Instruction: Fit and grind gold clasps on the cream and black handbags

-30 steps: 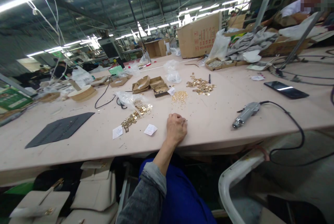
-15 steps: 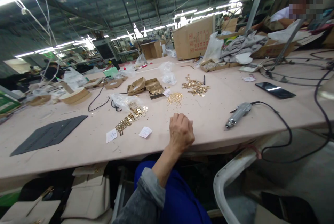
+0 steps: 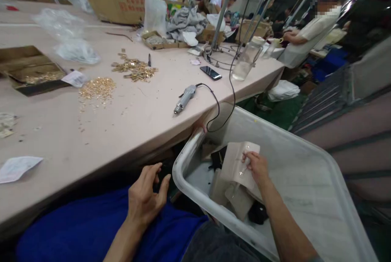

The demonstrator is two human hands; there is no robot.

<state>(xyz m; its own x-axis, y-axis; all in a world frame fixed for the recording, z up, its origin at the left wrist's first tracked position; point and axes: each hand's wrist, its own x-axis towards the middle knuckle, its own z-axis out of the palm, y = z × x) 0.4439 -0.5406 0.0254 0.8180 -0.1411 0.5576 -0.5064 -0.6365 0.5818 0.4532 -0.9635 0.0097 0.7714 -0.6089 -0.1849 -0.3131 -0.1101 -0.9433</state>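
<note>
My right hand (image 3: pixel 255 165) reaches into a white plastic bin (image 3: pixel 305 180) beside the table and grips a cream leather piece (image 3: pixel 236 164). More cream pieces (image 3: pixel 235 199) and dark items lie under it in the bin. My left hand (image 3: pixel 146 195) hovers over my blue-clad lap, fingers spread and holding nothing, just below the edge of the pink table (image 3: pixel 122 127).
On the table lie an electric screwdriver (image 3: pixel 185 98) with a black cord, piles of gold metal parts (image 3: pixel 97 88), a phone (image 3: pixel 210 72), a clear bottle (image 3: pixel 246 63), cardboard boxes and plastic bags. A person in white sits at the far right (image 3: pixel 308 34).
The view has swung right and down. My left hand left the tabletop, opened and dropped to my lap. My right hand came into view, gripping a cream piece in the bin.
</note>
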